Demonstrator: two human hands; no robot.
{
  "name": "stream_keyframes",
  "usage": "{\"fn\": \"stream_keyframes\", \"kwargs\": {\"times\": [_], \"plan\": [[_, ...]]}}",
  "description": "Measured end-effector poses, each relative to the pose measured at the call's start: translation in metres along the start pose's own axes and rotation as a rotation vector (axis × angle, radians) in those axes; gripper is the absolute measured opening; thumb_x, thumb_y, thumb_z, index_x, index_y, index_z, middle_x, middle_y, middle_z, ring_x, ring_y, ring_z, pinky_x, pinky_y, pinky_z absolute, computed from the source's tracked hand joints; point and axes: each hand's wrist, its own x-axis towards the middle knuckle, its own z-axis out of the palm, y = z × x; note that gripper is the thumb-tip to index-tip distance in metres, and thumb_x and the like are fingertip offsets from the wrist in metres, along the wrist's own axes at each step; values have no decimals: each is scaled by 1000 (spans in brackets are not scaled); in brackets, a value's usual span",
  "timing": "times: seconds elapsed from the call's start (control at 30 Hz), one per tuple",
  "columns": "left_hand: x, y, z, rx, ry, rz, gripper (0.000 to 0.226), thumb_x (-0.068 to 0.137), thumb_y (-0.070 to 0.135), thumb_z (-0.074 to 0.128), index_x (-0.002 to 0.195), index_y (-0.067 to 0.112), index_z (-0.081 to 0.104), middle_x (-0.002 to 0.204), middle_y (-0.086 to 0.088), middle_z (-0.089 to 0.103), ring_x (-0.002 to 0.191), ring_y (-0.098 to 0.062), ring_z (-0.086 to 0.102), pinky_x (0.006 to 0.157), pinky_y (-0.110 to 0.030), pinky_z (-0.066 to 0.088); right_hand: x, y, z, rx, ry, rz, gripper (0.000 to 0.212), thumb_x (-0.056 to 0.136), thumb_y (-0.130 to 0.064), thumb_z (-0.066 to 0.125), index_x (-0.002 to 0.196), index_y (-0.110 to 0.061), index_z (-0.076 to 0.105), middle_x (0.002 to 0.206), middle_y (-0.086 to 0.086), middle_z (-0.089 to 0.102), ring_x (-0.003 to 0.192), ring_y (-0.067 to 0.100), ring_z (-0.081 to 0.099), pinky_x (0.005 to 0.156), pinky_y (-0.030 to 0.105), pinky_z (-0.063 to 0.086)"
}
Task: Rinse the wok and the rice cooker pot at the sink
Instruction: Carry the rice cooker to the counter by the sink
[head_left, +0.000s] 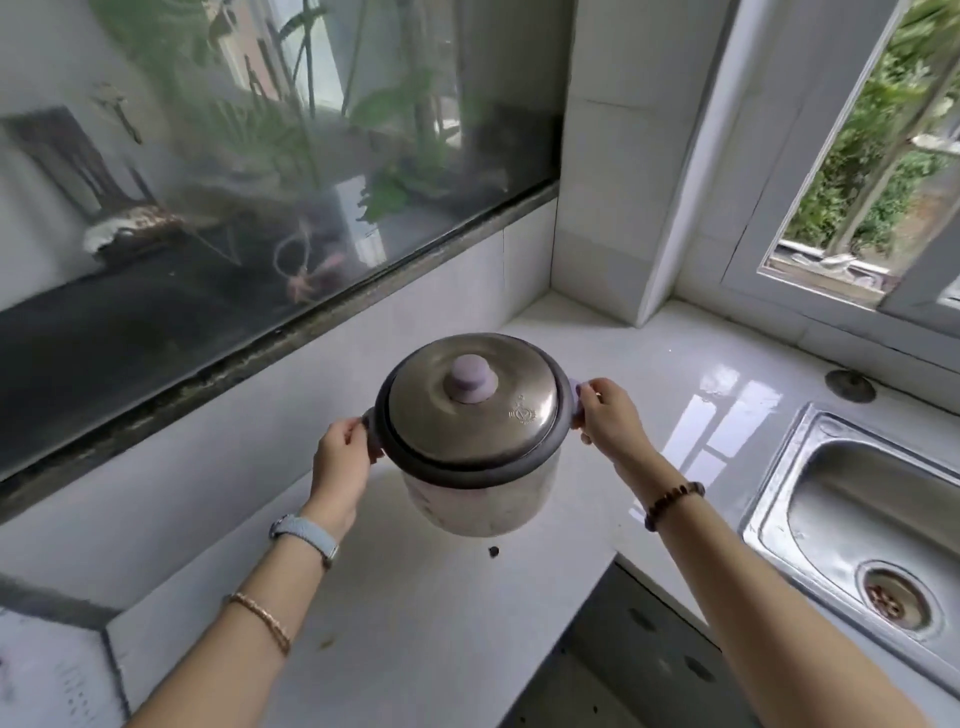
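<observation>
**Two hands on the rice cooker, sink off to the right**

Both hands carry the load here. The left hand (338, 457) is closed around the lilac side handle on the near-left of the rice cooker (470, 436), and the right hand (612, 415) is closed around the matching handle on the far-right. The cooker appears to be held just above the white countertop (415, 613), tilted slightly, with its steel lid (470, 410) seated and the lilac knob (471, 378) pointing up towards the camera. The stainless sink (852, 525) lies well apart to the right, its drain (889, 597) open and the basin bare. No wok is in view.

The step in hand looks like bringing the cooker over to the sink so its pot can come out. To do it well, keep both grips level so the loose lid does not slide off its rim; it rests there only by its own weight. Set the cooker down on the counter beside the basin rather than in it, since an electric body should stay dry. Then lift the lid by the knob and draw out the inner pot alone for rinsing.
</observation>
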Motion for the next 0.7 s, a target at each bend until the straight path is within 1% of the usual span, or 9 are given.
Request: {"fn": "stream_keyframes", "kwargs": {"times": [0.1, 0.2, 0.3, 0.4, 0.47, 0.57, 0.63, 0.7], "plan": [[32, 4, 22, -10, 16, -9, 17, 101, 18, 41, 102, 16, 58, 88, 2, 65, 82, -20, 63, 83, -37, 52, 42, -1, 6, 8, -21, 3, 24, 100, -15, 35, 83, -10, 51, 64, 4, 57, 49, 16, 47, 39, 17, 35], [57, 5, 41, 11, 32, -10, 22, 102, 18, 40, 109, 12, 59, 95, -6, 66, 85, -22, 62, 85, -39, 52, 77, 0, 12, -3, -45, -5, 23, 101, -16, 33, 89, -7, 50, 65, 4, 57, 51, 16, 47, 41, 19, 36], [76, 4, 58, 27, 66, -5, 24, 102, 17, 39, 113, 9, 59, 99, -9, 65, 78, -16, 59, 79, -35, 51, 105, 2, 17, -5, -67, 4, 23, 102, -16, 32, 92, -6, 50, 67, 5, 57, 54, 17, 48, 44, 22, 38], [90, -1, 71, 17, 93, -24, 26, 103, 14, 38, 118, 4, 58, 99, -10, 62, 71, -9, 56, 73, -29, 45, 125, 8, 24, -3, -80, 21, 22, 103, -16, 32, 96, -5, 51, 68, 5, 56, 55, 17, 49, 46, 24, 38], [96, -5, 78, 9, 97, -34, 27, 103, 12, 37, 119, 2, 57, 99, -10, 60, 69, -6, 55, 70, -26, 45, 135, 11, 28, -11, -92, 25, 23, 103, -15, 31, 96, -6, 51, 68, 6, 57, 55, 17, 48, 46, 23, 38], [103, -10, 84, 13, 92, -48, 25, 104, 11, 35, 116, 4, 56, 97, -10, 59, 68, -5, 53, 61, -17, 44, 144, 15, 32, -11, -105, 47, 24, 103, -16, 31, 99, -6, 52, 72, 6, 58, 60, 17, 50, 49, 25, 40], [108, -14, 88, 14, 90, -55, 24, 104, 12, 36, 114, 5, 56, 95, -9, 59, 68, -6, 54, 60, -17, 43, 150, 17, 33, -18, -111, 56, 24, 103, -17, 31, 102, -6, 53, 72, 6, 58, 61, 17, 51, 50, 26, 41], [111, -16, 90, 17, 98, -63, 25, 104, 13, 37, 114, 3, 57, 93, -9, 60, 67, -7, 54, 60, -20, 44, 154, 19, 34, -26, -116, 58, 24, 103, -16, 31, 103, -5, 53, 72, 5, 58, 60, 17, 51, 50, 25, 40]]}}
